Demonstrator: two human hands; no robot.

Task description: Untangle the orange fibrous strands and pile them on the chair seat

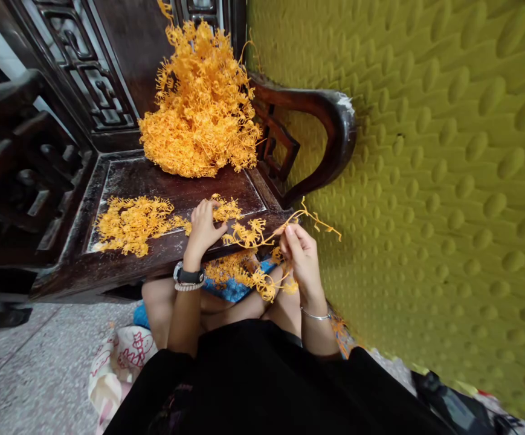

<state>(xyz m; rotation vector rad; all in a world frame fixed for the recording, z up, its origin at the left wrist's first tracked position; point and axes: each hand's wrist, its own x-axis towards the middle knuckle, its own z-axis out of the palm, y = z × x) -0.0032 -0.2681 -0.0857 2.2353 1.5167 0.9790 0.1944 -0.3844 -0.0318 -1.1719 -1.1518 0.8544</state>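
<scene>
My left hand [204, 225] rests on the dark wooden chair seat [153, 181], fingers curled on a small clump of orange plastic pieces [226, 209]. A thin orange strand [310, 219] is pinched in my right hand [301, 257], held above my lap just in front of the seat edge. More orange pieces [244, 275] lie in my lap. A tall heap of the same orange pieces [201, 103] stands at the back of the seat. A flatter pile [130, 222] lies on the seat's left side.
The chair's curved armrest [330, 127] rises at the right, next to a padded yellow-green wall [447, 181]. Another dark wooden chair [12, 157] stands at the left. A patterned cloth [117, 362] lies on the speckled floor, and a dark bag [447, 405] sits at lower right.
</scene>
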